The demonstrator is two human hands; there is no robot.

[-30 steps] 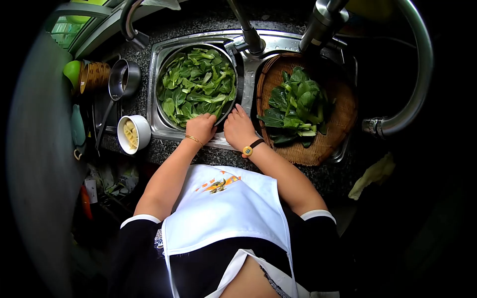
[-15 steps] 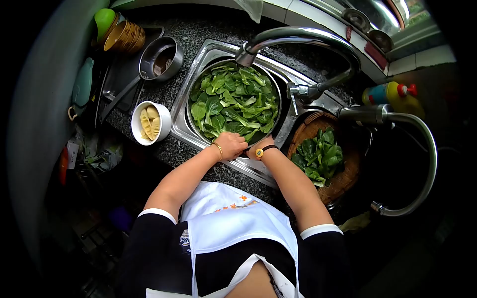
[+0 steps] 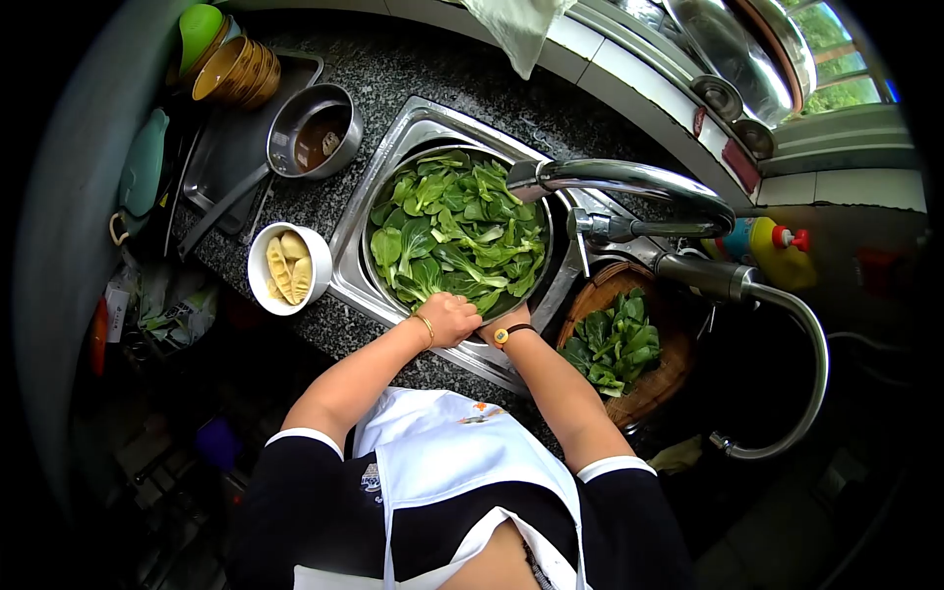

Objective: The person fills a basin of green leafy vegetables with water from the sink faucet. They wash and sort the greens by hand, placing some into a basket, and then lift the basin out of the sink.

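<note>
A round metal basin sits in the sink, heaped with leafy green vegetables. At the basin's near rim, my left hand is closed, its curled fingers against the edge and the lowest leaves. Just to its right, my right hand holds the same rim from outside. Most of its fingers are hidden by the basin and leaves. The two hands almost touch. Over the basin's far right side hangs the faucet spout.
The steel sink surrounds the basin. To the right, a woven basket holds more greens beside a curved hose faucet. On the left stand a white bowl of pale yellow pieces, a saucepan and stacked brown bowls.
The camera view has shifted, so the sink and basin sit lower and the spout appears farther right over the greens. Both hands stay at the near rim, the right now slightly more tucked beneath it.
</note>
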